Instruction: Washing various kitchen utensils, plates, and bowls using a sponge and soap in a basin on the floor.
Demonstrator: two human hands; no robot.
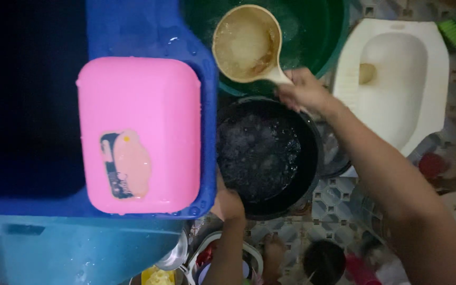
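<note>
Right hand (304, 89) gripping dipper (246, 42), left hand (228, 203) on pan (265, 153), seemingly tiled floor (333, 195)

The space above the black pot (262, 158) is left open from above, but its sides are hemmed in: a blue tub (149, 31) with a pink box (138, 134) on its rim is pressed against the left, and a green basin (312, 31) is set just behind. A beige scoop (246, 42) is held over that basin. Passage to the right is narrowed by the white squat toilet (402, 79); the tiled floor (333, 203) in front is crowded with dishes.
</note>
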